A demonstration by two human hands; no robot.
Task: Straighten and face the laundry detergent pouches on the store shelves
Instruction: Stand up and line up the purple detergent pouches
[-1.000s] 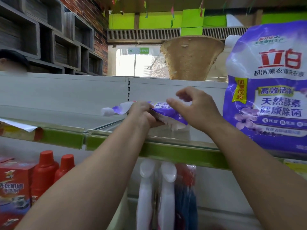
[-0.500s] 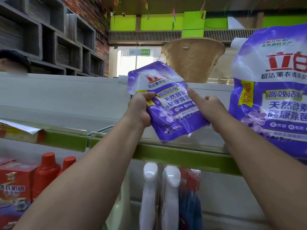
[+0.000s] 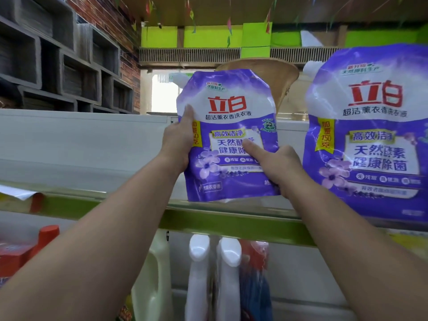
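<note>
I hold the purple plastic detergent pouch (image 3: 228,135) upright, long axis vertical, its base just above the green-edged shelf (image 3: 231,222). My left hand (image 3: 178,142) grips its left edge and my right hand (image 3: 275,163) its lower right. The matching standing pouch (image 3: 370,135) lies to my right.

I see bright daylight blowing out the window (image 3: 165,91) at twelve o'clock; wide-angle bending at the edges, and motion blur softening the right pouch (image 3: 370,135) at three o'clock.
</note>
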